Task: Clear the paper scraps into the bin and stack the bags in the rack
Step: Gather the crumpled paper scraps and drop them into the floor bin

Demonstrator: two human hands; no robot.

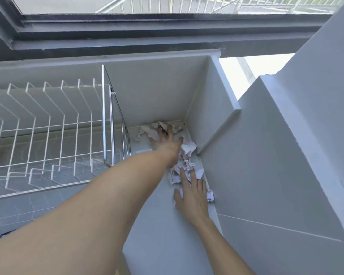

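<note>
Under both hands, head view: paper scraps (184,157) run in a long strip away from the person along the foot of the white wall (266,155). Left hand (166,139) lies flat, fingers spread, on the far corner heap; right hand (193,192) presses flat, fingers straight, on the near end. Wire rack (48,132) stands left of the left forearm. Free counter (157,225) lies nearer the person. Bin, bags not visible.

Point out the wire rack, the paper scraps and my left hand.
wire rack (48,124), head view, on its white wire dividers.
paper scraps (187,153), head view, on the crumpled pile between the hands.
left hand (167,139), head view, on the back of the hand.
</note>
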